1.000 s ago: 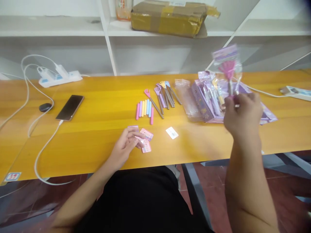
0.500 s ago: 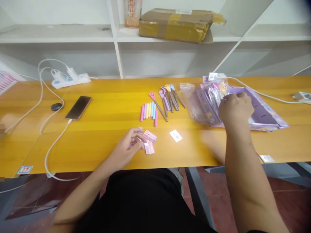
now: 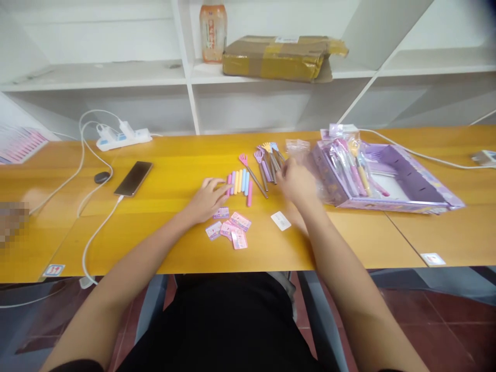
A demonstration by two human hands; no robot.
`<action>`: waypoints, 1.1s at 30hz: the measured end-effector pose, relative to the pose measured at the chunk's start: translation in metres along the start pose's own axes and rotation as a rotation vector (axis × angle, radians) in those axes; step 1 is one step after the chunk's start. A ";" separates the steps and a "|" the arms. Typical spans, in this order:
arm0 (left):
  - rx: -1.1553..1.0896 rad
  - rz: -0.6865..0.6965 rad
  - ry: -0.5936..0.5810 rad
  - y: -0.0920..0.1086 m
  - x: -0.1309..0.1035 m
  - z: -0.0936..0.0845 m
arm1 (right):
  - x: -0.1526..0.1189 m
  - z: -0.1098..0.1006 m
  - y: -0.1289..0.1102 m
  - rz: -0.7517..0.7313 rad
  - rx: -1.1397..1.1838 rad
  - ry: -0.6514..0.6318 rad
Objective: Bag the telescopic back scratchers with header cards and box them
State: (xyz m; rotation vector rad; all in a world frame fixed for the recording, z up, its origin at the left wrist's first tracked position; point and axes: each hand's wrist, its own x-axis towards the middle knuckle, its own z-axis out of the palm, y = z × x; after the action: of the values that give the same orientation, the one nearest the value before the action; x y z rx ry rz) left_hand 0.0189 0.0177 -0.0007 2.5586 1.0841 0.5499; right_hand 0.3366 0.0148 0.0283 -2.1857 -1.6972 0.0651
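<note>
My left hand (image 3: 211, 199) is at the left end of a row of pastel handle tubes (image 3: 239, 182), its fingers loosely spread beside the leftmost pink one. Whether a fingertip touches that tube is unclear. Just right of the row lie several small back scratchers (image 3: 267, 161) with hand-shaped heads and metal rods. My right hand (image 3: 297, 181) is beside those rods, knuckles up; blur and its own back hide what its fingertips do. Small pink and purple printed cards (image 3: 239, 239) lie below my left hand. A white card (image 3: 280, 220) lies on the table below my right hand.
A purple box (image 3: 403, 206) at the right holds bagged back scratchers (image 3: 358, 168), with a clear plastic bag (image 3: 298, 147) beside it. At the left are a phone (image 3: 134, 178), a power strip (image 3: 124, 138) and cables. A taped carton (image 3: 277, 59) and a bottle (image 3: 213, 33) occupy the shelf.
My right hand has left the purple box and moved left to the back scratchers. My left hand has moved up from the printed cards to the tubes. The camera view has shifted slightly.
</note>
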 end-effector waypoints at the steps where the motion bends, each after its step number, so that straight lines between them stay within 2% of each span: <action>1: -0.001 0.004 0.005 -0.003 0.000 0.003 | -0.002 0.007 -0.001 -0.025 0.023 -0.040; 6: -0.027 -0.001 0.017 -0.009 -0.002 0.013 | -0.013 0.028 0.000 -0.247 0.046 -0.137; 9: -0.036 0.008 0.019 -0.011 -0.003 0.016 | -0.019 0.034 -0.002 -0.302 -0.013 -0.173; 14: 0.023 -0.065 0.078 -0.017 -0.002 0.019 | -0.019 0.040 -0.008 -0.235 -0.102 -0.196; 19: -0.009 -0.277 0.096 -0.018 -0.002 0.019 | -0.014 0.043 -0.012 -0.123 -0.128 -0.214; 21: -0.007 -0.337 0.075 -0.016 -0.002 0.017 | -0.013 0.043 -0.012 -0.105 -0.070 -0.191; 24: 0.050 -0.381 0.003 -0.015 -0.003 0.013 | -0.012 0.043 -0.008 -0.103 0.152 -0.091; 29: 0.110 -0.438 -0.070 -0.016 -0.004 0.007 | -0.005 0.043 0.001 -0.125 0.585 0.205; 31: 0.118 -0.452 -0.090 -0.016 -0.004 0.005 | -0.002 0.044 0.005 -0.158 0.633 0.228; 33: 0.122 -0.462 -0.101 -0.016 -0.005 0.004 | 0.000 0.046 0.008 -0.202 0.617 0.199</action>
State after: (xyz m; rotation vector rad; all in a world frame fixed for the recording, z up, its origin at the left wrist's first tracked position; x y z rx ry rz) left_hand 0.0076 0.0244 -0.0118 2.2840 1.6441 0.2388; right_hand 0.3326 0.0254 -0.0170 -1.5134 -1.5185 0.2688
